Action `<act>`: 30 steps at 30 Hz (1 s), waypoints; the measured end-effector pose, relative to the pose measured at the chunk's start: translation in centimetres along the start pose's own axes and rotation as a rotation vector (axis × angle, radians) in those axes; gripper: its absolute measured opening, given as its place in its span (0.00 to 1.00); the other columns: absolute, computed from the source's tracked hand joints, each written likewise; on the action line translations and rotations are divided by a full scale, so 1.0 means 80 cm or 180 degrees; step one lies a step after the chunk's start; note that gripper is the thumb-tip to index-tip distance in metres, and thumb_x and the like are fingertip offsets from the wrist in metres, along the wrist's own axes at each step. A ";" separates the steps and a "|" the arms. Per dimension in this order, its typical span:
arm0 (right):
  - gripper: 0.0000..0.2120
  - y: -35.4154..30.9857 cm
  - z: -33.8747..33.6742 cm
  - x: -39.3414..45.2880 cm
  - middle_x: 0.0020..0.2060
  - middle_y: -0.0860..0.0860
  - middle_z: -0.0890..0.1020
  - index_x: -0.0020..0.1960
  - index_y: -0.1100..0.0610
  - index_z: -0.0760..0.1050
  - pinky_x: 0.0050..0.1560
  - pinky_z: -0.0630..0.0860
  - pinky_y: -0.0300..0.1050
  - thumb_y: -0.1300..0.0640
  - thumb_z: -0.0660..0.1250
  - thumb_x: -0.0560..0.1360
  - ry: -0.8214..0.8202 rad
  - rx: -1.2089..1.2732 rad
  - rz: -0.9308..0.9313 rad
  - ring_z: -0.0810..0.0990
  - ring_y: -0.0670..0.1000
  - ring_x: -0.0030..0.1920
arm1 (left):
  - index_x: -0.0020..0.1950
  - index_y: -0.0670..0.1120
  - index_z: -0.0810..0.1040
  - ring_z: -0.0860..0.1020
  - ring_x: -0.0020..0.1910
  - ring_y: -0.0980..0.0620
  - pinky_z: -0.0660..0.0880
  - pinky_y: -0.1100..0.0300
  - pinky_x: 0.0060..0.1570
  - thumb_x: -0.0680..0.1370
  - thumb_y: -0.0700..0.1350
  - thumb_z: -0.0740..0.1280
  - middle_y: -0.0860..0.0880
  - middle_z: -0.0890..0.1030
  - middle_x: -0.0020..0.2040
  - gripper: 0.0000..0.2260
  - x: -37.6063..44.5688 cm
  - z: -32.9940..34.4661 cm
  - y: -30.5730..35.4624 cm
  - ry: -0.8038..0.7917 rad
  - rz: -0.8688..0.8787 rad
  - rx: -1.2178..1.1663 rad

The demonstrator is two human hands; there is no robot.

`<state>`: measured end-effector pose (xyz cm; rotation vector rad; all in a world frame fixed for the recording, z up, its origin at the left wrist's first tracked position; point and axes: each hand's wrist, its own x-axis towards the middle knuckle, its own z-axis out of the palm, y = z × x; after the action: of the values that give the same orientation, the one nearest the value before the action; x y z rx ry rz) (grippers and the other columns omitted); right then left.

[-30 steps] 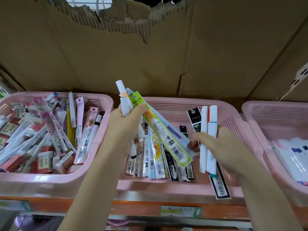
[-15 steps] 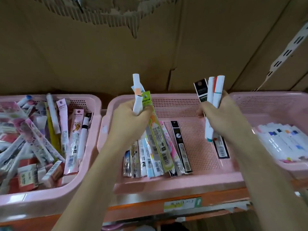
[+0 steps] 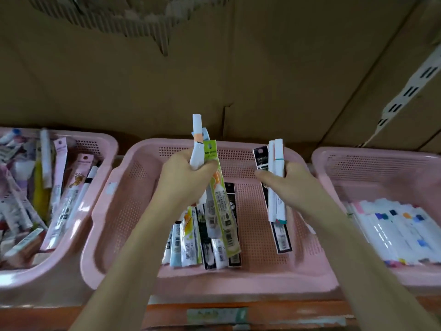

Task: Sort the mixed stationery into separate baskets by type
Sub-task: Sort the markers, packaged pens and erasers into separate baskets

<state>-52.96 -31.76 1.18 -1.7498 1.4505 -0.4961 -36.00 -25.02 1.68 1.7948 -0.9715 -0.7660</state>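
Three pink baskets stand in a row on the shelf. Over the middle basket [image 3: 133,187], my left hand [image 3: 183,180] grips a bunch of packaged pens, with a white marker [image 3: 197,142] and a green packet [image 3: 220,204] sticking out of it. My right hand [image 3: 293,185] holds two white markers [image 3: 276,163] and a black packet [image 3: 280,237] upright beside the left bunch. The left basket [image 3: 102,168] is full of mixed stationery [image 3: 47,187]. White markers [image 3: 393,225] lie side by side in the right basket [image 3: 358,163].
Brown cardboard sheets [image 3: 214,80] form the wall behind the baskets. A slotted metal shelf rail [image 3: 405,91] runs diagonally at the upper right. An orange shelf edge [image 3: 238,314] with a label runs below the baskets.
Both hands have raised their bundles upright over the middle basket. The right hand drew its markers and black packet up from the basket floor. My view has shifted right and down.
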 end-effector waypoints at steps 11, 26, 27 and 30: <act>0.14 0.020 0.041 0.043 0.39 0.54 0.79 0.45 0.59 0.75 0.37 0.73 0.41 0.47 0.69 0.73 -0.1181 -0.0785 0.0161 0.78 0.51 0.38 | 0.34 0.44 0.69 0.66 0.23 0.55 0.64 0.70 0.17 0.77 0.43 0.66 0.49 0.68 0.28 0.12 -0.003 -0.003 -0.002 0.0475 -0.0183 0.0032; 0.07 0.014 0.033 0.038 0.36 0.52 0.75 0.43 0.56 0.67 0.33 0.70 0.45 0.55 0.61 0.77 -0.0464 -0.1104 -0.0208 0.75 0.51 0.35 | 0.38 0.43 0.74 0.72 0.29 0.51 0.72 0.59 0.29 0.76 0.46 0.67 0.47 0.73 0.31 0.10 0.007 -0.021 -0.006 0.0305 -0.0256 -0.0185; 0.07 0.008 0.026 0.034 0.35 0.53 0.75 0.42 0.56 0.68 0.36 0.72 0.49 0.55 0.61 0.77 -0.0358 -0.0867 -0.0357 0.75 0.52 0.34 | 0.38 0.44 0.74 0.71 0.28 0.52 0.72 0.59 0.28 0.76 0.47 0.67 0.47 0.72 0.31 0.10 0.007 -0.021 -0.005 0.0283 -0.0269 -0.0201; 0.10 -0.017 0.014 0.012 0.35 0.56 0.77 0.46 0.57 0.72 0.42 0.77 0.54 0.50 0.67 0.75 -0.0506 -0.0067 -0.0671 0.76 0.55 0.35 | 0.35 0.45 0.73 0.69 0.25 0.54 0.69 0.61 0.25 0.75 0.47 0.68 0.49 0.71 0.28 0.11 0.008 -0.018 0.000 0.0202 -0.0330 -0.0264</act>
<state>-50.97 -32.28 1.37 -1.9241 1.1720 -0.4406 -34.51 -24.92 2.16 1.7970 -0.7991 -0.7971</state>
